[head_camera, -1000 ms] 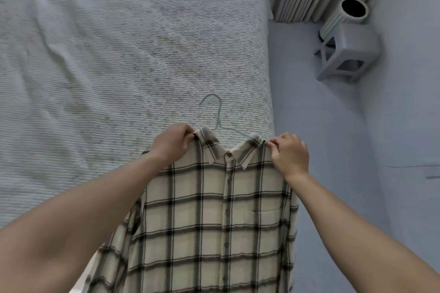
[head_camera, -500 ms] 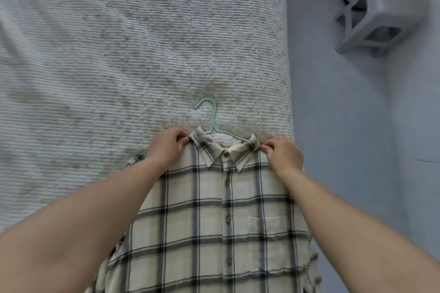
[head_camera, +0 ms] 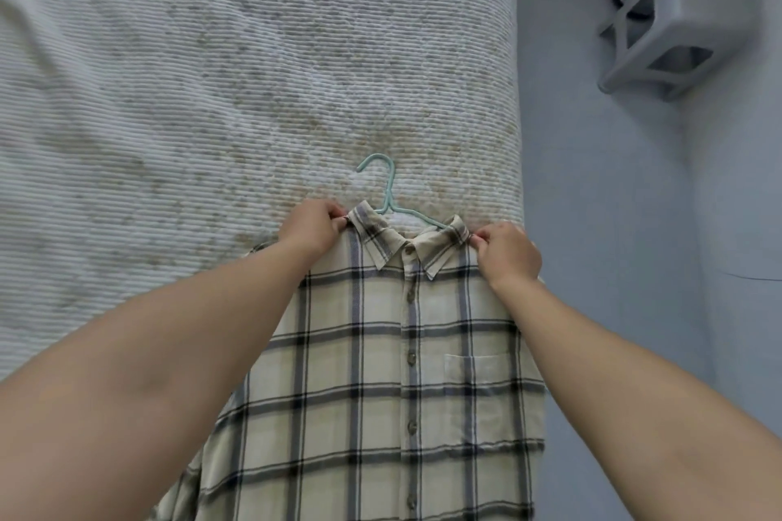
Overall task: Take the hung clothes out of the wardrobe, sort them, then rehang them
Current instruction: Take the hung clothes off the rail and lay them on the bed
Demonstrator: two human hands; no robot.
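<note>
Shirt: checked, buttoned, on a green hanger, near right edge of bed, front up.
Left hand: grip pinched on left shoulder by collar.
Right hand: grip pinched on right shoulder.
Done: one shirt out of wardrobe, probably being laid down for sorting.
Left: sorting, rehanging.
Hidden: wardrobe and other clothes out of view; shirt hem cut off; hanger arms under collar.
Far right: grey stool on floor.
</note>
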